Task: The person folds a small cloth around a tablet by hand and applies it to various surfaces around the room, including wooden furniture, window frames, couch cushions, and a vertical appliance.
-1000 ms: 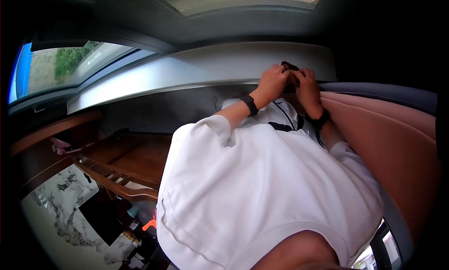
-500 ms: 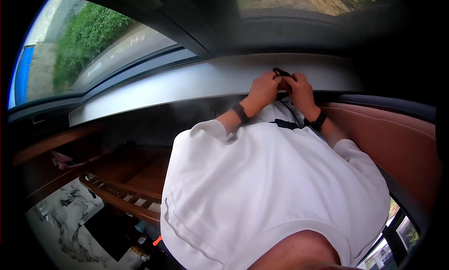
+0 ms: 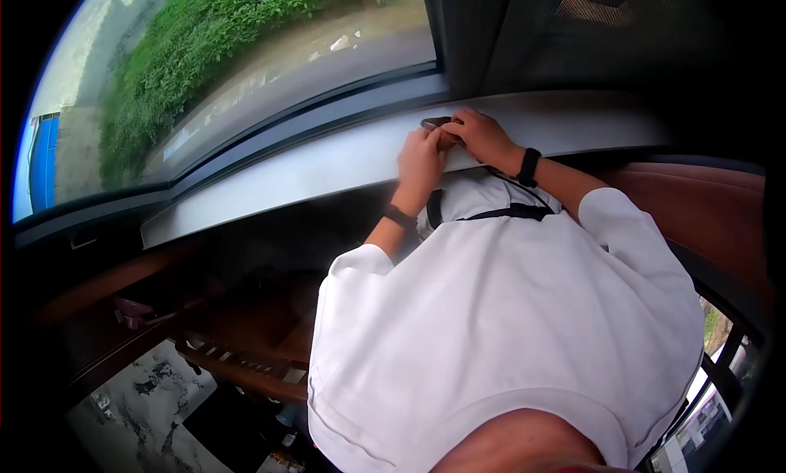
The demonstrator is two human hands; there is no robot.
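Left hand (image 3: 419, 167) + right hand (image 3: 485, 140) | pinching dark brown object (image 3: 435, 122) (curved edge, material unclear) | smooth sill (image 3: 315, 167)

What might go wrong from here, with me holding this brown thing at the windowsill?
First, the brown thing could slip: it is small and pinched in the fingers of your left hand and right hand, so a loosened grip might drop it onto the sill or past its near edge. Second, your fingers crowd together and hide part of it, so you might misjudge your grip.
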